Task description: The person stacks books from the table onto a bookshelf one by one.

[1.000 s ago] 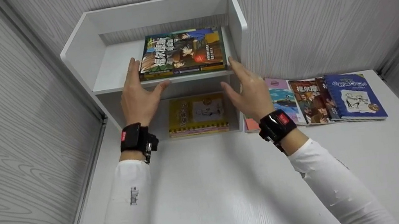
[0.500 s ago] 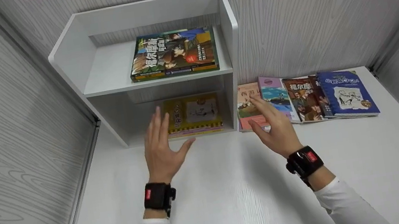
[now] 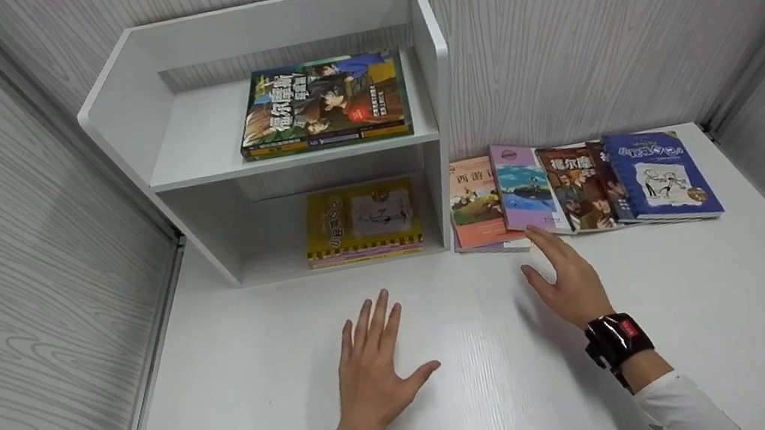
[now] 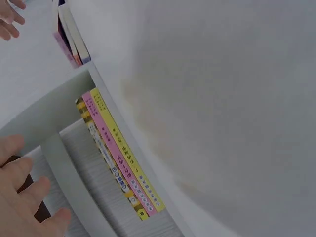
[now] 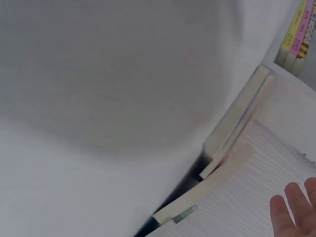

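My left hand is held low over the white table with its fingers spread and holds nothing. To the right, my right hand also holds nothing; its fingertips overlap the lower edge of the pink-and-blue book in the head view. An orange book, a brown book and a blue book lie beside that one. On the upper shelf lies a stack of comic-style books. A yellow book tops the lower stack, whose yellow and pink spines face out in the left wrist view.
The white two-level bookshelf stands against the back wall, its right side panel close to the orange book. Grey wood-grain walls enclose the white table at left, back and right.
Both hands have drawn back from the sides of the upper book stack, down toward the front of the table and to the right. The stack stays on the upper shelf.
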Demonstrator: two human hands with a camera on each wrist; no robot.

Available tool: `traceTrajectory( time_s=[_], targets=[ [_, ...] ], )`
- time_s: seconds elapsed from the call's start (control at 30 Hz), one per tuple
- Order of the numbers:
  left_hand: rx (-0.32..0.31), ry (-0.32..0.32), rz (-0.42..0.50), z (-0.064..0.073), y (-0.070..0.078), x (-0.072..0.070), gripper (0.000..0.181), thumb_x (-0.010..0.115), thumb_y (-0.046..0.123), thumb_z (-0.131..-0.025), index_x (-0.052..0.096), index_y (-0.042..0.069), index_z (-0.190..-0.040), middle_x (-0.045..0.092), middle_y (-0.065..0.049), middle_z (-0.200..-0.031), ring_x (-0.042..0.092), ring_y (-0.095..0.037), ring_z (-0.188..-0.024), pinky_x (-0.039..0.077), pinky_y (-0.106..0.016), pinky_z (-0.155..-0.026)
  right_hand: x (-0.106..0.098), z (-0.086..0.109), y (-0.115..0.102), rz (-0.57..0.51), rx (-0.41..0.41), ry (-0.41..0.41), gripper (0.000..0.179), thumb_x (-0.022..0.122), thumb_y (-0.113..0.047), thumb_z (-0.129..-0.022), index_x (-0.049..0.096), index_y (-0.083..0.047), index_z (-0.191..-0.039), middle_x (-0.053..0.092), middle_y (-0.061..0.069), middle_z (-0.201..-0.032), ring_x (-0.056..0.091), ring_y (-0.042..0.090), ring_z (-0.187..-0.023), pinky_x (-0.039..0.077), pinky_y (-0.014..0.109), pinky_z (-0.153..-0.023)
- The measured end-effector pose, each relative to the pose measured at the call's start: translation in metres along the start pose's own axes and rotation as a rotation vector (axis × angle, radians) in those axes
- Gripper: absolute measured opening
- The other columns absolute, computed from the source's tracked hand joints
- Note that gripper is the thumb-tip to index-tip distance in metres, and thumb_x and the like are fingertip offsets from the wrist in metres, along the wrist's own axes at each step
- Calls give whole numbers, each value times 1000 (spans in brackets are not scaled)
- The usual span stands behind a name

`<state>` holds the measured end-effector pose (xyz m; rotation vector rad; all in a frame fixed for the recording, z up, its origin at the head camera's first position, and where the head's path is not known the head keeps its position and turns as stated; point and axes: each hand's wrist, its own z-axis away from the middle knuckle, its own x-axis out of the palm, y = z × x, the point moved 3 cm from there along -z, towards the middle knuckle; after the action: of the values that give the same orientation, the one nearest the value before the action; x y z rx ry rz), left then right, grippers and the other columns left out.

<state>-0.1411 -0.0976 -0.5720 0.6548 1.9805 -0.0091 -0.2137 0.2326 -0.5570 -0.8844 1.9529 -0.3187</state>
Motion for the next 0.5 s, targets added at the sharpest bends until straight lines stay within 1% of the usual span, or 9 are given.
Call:
traceTrajectory(
  time_s=[0.13, 0.27, 0.33, 0.43, 0.5],
  targets=[
    [28, -70, -47, 5, 11, 7, 102, 75, 72, -80, 47, 12, -157, 35, -5, -168, 34, -29, -153, 28, -59, -122, -7, 4, 26, 35, 76, -28, 59, 75, -5, -94, 53, 0, -149, 50, 22, -154, 48, 43, -140, 40, 59, -112],
    [62, -125, -112, 6, 19, 12, 102, 69, 78, -81, 45, 15, -158, 33, -2, -169, 32, -26, -154, 27, -57, -123, -23, 3, 58, 96, 159, -5, 56, 74, -2, -93, 54, 6, -145, 46, 28, -154, 45, 51, -138, 36, 65, -113],
    [79, -135, -115, 6, 21, 13, 103, 69, 79, -81, 47, 14, -157, 33, -2, -169, 32, -26, -154, 28, -57, -122, -33, 1, 74, 145, 201, 18, 56, 74, -2, -92, 54, 9, -143, 46, 30, -153, 45, 54, -136, 35, 66, -113],
    [105, -136, -138, 7, 24, 13, 103, 67, 81, -79, 49, 15, -156, 34, -1, -169, 34, -25, -153, 30, -56, -121, -50, -2, 100, 225, 292, 31, 59, 73, -7, -92, 52, 11, -144, 42, 34, -154, 41, 56, -138, 31, 67, -115],
    [118, -132, -153, 7, 25, 14, 103, 67, 82, -79, 50, 16, -156, 34, -1, -169, 34, -25, -153, 31, -55, -121, -61, -2, 116, 283, 362, 8, 63, 72, -13, -94, 47, 13, -146, 37, 36, -156, 35, 58, -142, 25, 68, -118]
  ],
)
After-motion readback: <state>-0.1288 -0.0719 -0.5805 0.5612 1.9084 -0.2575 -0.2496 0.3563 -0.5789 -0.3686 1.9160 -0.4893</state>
